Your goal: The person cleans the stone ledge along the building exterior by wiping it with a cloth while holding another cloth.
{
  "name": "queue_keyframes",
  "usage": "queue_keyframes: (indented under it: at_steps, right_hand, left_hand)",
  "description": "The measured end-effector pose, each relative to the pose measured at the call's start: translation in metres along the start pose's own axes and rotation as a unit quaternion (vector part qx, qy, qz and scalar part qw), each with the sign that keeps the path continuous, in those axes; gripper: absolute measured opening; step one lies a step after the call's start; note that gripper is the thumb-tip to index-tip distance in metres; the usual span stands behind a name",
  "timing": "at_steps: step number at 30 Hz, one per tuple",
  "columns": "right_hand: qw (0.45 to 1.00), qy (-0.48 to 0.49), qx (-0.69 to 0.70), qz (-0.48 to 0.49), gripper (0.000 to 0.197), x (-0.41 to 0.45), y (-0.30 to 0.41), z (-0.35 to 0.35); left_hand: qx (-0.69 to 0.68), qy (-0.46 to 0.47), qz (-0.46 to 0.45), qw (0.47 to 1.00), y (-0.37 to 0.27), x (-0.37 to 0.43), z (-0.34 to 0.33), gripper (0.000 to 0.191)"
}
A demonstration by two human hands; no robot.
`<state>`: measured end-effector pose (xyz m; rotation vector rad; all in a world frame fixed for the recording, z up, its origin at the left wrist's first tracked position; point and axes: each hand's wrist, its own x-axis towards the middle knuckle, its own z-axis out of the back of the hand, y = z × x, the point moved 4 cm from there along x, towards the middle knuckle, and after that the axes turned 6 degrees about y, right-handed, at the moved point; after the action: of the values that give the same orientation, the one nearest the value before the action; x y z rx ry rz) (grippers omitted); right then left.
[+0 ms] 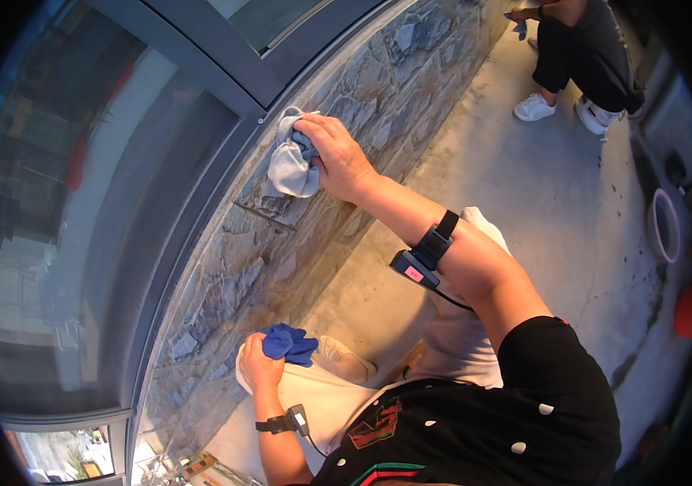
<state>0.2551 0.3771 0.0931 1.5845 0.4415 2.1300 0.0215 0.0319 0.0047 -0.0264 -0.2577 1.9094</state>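
In my right hand (341,155) is a bunched light grey cloth (294,164), pressed against the top of the stone-clad low wall (358,121), just below the grey metal window frame (200,200). My arm on that side is stretched out. My left hand (261,364) rests by my knee and grips a crumpled blue cloth (290,344), which hangs over my light trousers (315,395). Each forearm carries a strapped black device with a cable.
Large glass panes (97,182) rise on the left above the wall. Another person (583,61) crouches farther along it, holding a cloth. On the concrete floor (540,200) at right are a pink-rimmed basin (665,225) and a red container (688,313).
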Motion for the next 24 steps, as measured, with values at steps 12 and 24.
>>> queue_keyframes:
  at_steps: [12, 24]
  right_hand:
    - [0.937, -0.226, -0.112, -0.24, 0.037, 0.047, -0.16, 0.076]
    - [0.962, -0.118, -0.136, -0.207, 0.056, -0.005, -0.093, 0.008]
  left_hand:
    - [-0.007, -0.006, -0.014, 1.0, -0.004, 0.0, 0.003, 0.031]
    - [0.005, 0.004, 0.002, 1.0, 0.005, -0.006, 0.003, 0.034]
